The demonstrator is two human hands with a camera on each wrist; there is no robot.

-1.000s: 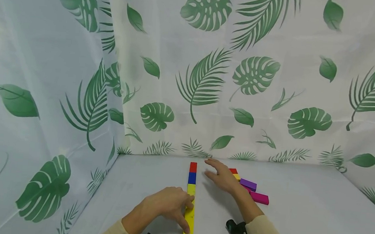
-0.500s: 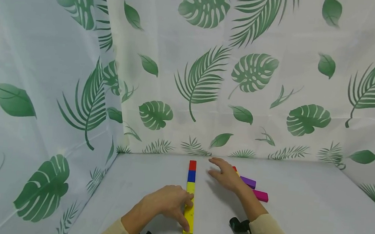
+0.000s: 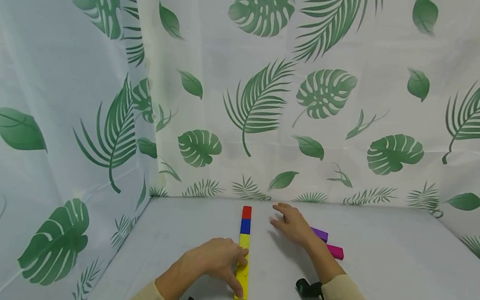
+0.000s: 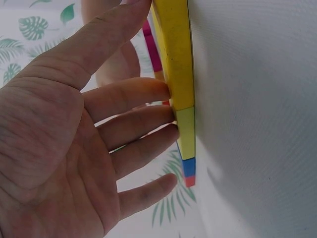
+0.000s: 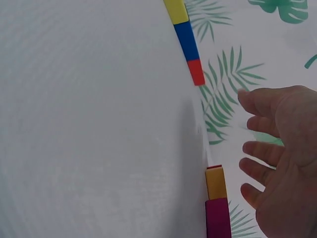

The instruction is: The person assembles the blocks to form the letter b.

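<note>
A straight row of blocks runs away from me on the white surface: yellow blocks [image 3: 242,286] at the near end, then a blue block [image 3: 245,226] and a red block [image 3: 247,212]. My left hand [image 3: 215,260] rests against the row's yellow part. Its fingers are extended, fingertips right at the side of the yellow blocks, as the left wrist view shows. Right of the row's far end, my right hand [image 3: 295,226] hovers with fingers spread and nothing in them. Behind it lie a purple block [image 3: 320,234] and a magenta block [image 3: 336,252].
In the right wrist view, a yellow-orange block [image 5: 216,183] sits in line with a dark magenta block [image 5: 218,218]. A leaf-patterned curtain [image 3: 259,171] closes off the back and sides. Black wrist devices [image 3: 308,288] hang beneath the sleeves.
My right hand has shifted to the right, away from the row, now hiding the red and yellow loose blocks in the head view. The left hand and the row stay put.
</note>
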